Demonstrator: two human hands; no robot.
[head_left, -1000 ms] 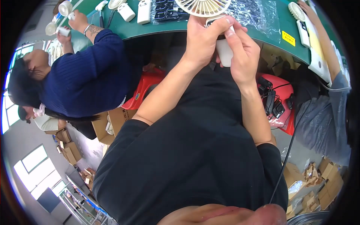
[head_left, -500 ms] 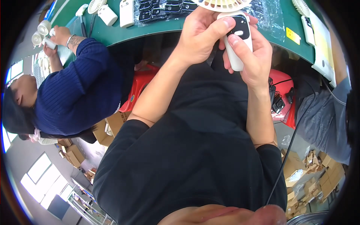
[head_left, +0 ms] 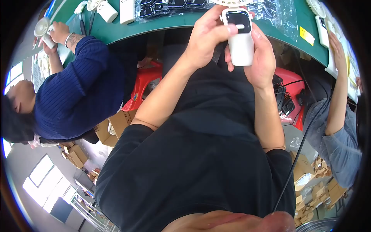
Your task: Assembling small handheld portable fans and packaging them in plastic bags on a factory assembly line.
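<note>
Both hands hold a white handheld fan (head_left: pixel 240 36) up over the near edge of the green desk (head_left: pixel 170 23). The right hand (head_left: pixel 259 58) wraps the white handle from behind and below, its fingers closed around it. The left hand (head_left: pixel 206 36) comes in from the side, its thumb laid across the dark front panel near a small white bar and its other fingers curled against the handle's edge. The fan's round grille is cut off at the top of the view, so little of it can be judged.

On the desk behind the fan lie clear plastic bags (head_left: pixel 270 9) and a row of dark parts (head_left: pixel 170 4), with white fan pieces (head_left: pixel 106 11) towards the far left. At that left end a person in a blue ribbed sweater (head_left: pixel 77 92) holds another small white fan (head_left: pixel 42 29). At the right edge a person in a grey-blue sleeve (head_left: pixel 336 143) reaches to the desk. A red stool (head_left: pixel 143 83) stands under the desk.
</note>
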